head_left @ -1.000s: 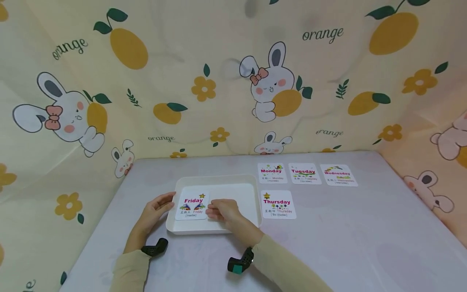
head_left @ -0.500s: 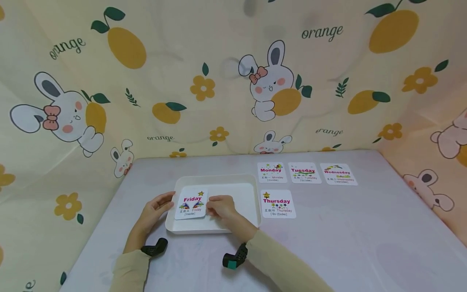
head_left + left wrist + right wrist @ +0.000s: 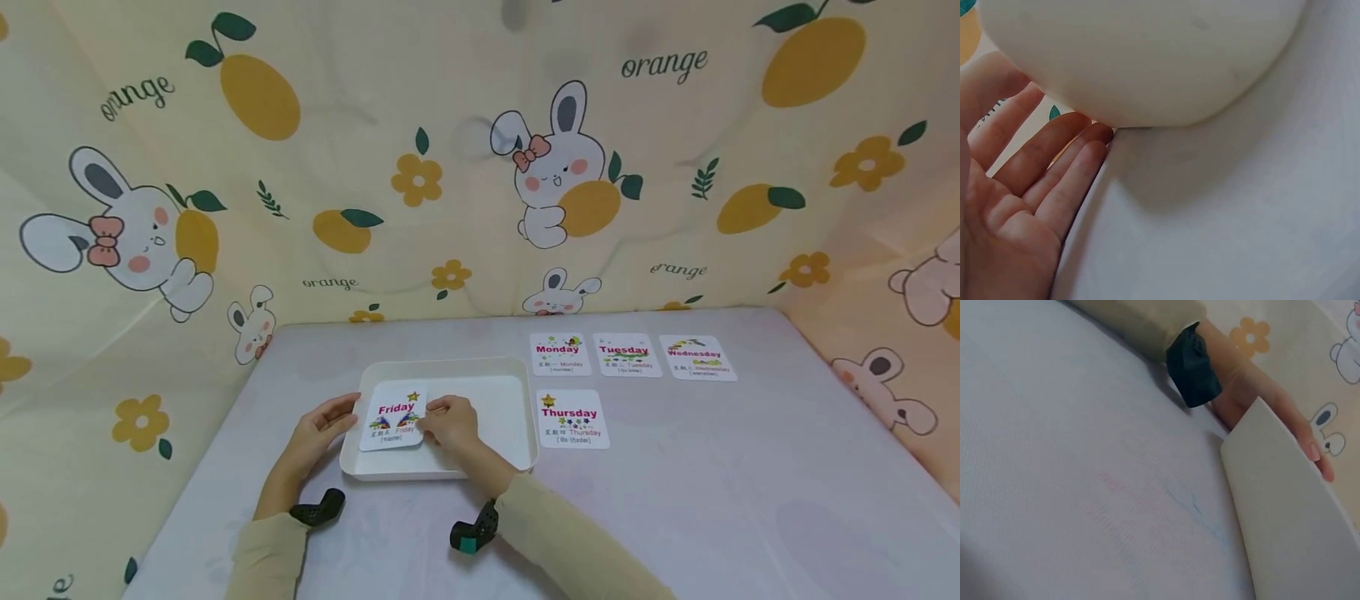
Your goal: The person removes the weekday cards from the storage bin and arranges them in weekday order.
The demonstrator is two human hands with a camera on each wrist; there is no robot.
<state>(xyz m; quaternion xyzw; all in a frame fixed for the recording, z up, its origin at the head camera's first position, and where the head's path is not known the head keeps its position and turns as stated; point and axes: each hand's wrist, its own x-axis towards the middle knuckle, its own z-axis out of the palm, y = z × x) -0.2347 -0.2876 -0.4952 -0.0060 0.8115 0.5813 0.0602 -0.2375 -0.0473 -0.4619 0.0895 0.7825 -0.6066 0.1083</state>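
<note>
A white card printed "Friday" (image 3: 392,417) is at the left side of a shallow white tray (image 3: 495,417). My right hand (image 3: 453,427) pinches this card at its right edge, fingers curled and partly covering the lower right corner. Along the tray's left wall lies my left hand (image 3: 318,433), its fingertips touching the rim. In the left wrist view the left hand's fingers (image 3: 1069,181) reach loosely extended against the tray's outer wall (image 3: 1147,69). The right wrist view has the tray's wall (image 3: 1291,500) and the left hand (image 3: 1260,394) behind it; the right hand is out of that view.
To the tray's right, cards reading Monday (image 3: 560,355), Tuesday (image 3: 627,356) and Wednesday (image 3: 697,358) form a row. A Thursday card (image 3: 573,420) lies below Monday, close beside the tray. A printed cloth (image 3: 450,108) rises behind the pale tabletop (image 3: 712,483).
My right hand has moved slightly left and its fingers have closed onto the Friday card's right edge. The left hand stays at the tray's left wall.
</note>
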